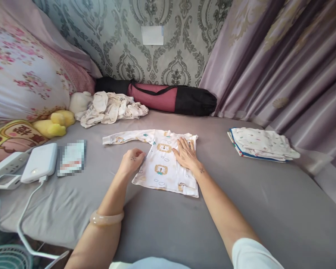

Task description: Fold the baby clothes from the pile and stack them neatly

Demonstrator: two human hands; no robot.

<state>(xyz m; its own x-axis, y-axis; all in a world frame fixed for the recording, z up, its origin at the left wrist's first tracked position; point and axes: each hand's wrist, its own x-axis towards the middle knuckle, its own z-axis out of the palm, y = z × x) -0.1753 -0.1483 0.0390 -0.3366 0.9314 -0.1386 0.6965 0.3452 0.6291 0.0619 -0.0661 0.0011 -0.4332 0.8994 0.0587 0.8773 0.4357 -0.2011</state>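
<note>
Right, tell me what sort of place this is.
Most likely a bedroom: a broad surface under a grey sheet looks like a bed, with flowered fabric resembling bedding and long purple curtains beside it.

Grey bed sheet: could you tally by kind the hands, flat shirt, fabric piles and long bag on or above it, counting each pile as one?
Left hand and right hand: 2 hands
Flat shirt: 1
Crumpled pile and folded pile: 2 fabric piles
Long bag: 1
Total: 6
</note>
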